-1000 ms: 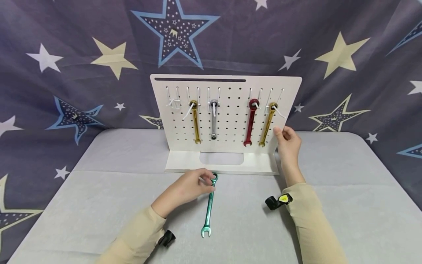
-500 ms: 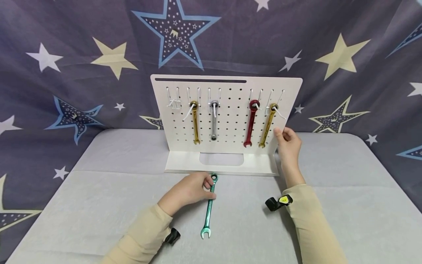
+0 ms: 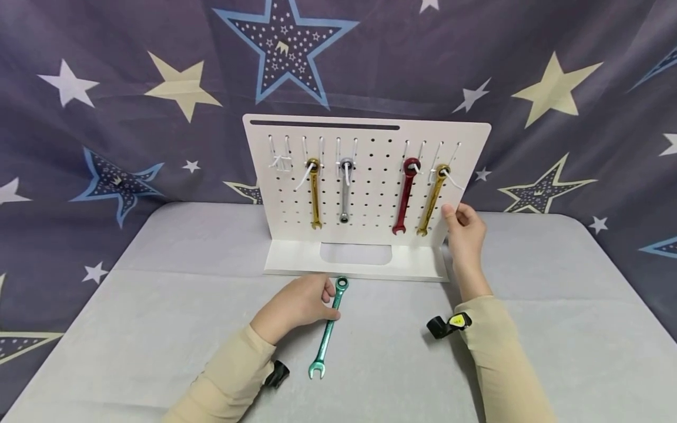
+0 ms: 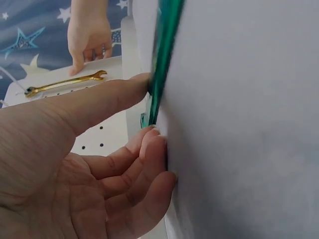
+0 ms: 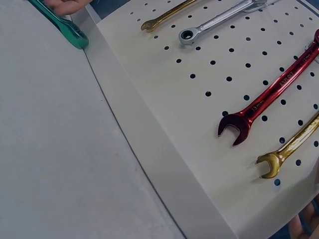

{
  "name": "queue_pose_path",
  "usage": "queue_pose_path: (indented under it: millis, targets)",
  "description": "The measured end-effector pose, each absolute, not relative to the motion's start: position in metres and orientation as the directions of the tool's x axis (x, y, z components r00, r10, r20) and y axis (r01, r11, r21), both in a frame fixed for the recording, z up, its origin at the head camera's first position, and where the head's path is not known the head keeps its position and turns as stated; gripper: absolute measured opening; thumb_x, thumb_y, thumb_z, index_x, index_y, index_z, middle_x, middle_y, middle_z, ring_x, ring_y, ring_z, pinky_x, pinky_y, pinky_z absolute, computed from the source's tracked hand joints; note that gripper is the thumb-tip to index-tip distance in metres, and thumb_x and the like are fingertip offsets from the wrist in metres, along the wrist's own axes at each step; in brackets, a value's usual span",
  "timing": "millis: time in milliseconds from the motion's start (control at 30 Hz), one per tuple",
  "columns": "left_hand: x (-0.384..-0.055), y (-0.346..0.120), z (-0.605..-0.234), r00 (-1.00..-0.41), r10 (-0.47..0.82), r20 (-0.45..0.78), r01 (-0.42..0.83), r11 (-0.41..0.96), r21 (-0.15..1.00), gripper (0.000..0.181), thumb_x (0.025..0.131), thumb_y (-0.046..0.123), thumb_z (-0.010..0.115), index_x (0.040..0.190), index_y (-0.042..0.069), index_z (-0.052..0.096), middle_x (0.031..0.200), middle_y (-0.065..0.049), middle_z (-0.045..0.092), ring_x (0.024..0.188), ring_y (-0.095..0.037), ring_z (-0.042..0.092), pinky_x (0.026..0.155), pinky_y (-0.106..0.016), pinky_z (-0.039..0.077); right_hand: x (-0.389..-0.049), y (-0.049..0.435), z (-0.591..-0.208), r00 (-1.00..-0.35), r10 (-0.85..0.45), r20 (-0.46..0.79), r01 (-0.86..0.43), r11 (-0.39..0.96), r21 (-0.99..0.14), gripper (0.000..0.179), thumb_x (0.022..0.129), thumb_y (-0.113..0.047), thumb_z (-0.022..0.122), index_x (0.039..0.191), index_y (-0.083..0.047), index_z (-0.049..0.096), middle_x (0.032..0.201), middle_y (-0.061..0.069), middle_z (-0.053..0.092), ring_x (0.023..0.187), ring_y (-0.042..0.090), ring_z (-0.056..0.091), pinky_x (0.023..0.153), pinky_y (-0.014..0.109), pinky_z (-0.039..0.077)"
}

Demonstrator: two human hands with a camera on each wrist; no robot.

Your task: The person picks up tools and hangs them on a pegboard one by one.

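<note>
On the table in front of the board lies a green combination wrench (image 3: 327,333), ring end toward the board and open end toward me. My left hand (image 3: 298,304) pinches it near the ring end; in the left wrist view the thumb presses one side of the wrench (image 4: 166,50) and the fingertips are at the other. My right hand (image 3: 466,241) grips the right edge of a white pegboard (image 3: 370,232), thumb on the front and fingers behind. Near that thumb hangs a gold wrench (image 3: 432,200), with a red wrench (image 3: 405,197) beside it.
Farther left on the board, another gold wrench (image 3: 315,197) and a silver wrench (image 3: 345,194) hang from white hooks. A bare hook (image 3: 281,161) sits at the far left. The board's base (image 3: 296,258) rests on the grey-covered table (image 3: 555,341). Star-patterned cloth (image 3: 402,64) hangs behind.
My left hand has slid slightly down along the green wrench, its thumb lower on the shaft. The wrench's open end has swung a little to the left. The right hand stays at the board's edge.
</note>
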State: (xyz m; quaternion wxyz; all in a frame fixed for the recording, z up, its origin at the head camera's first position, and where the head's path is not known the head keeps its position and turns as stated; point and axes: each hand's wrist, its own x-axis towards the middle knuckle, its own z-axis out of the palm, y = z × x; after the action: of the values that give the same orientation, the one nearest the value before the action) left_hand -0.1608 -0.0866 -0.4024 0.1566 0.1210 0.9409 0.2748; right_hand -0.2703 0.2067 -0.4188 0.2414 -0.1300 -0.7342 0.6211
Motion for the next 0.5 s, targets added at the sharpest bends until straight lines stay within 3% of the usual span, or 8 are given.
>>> queue_pose_path:
  millis: [500]
  targets:
    - [-0.1633,-0.0943,-0.4,-0.916,0.326,-0.233,0.137,0.801,0.583,0.026,0.078,0.004,0.082,0.098,0.006,0.066,0.078,0.004,0.06,0.073,-0.011,0.054,0.076,-0.033,0.048,-0.2683,0.2041,-0.4161,-0.859,0.484,0.171,-0.082,0.198,-0.977,0.045,0.092,-0.037,0.067,0.113,0.003,0.064,0.09,-0.006,0.063,0.084,0.004,0.055,0.076,0.02,0.044]
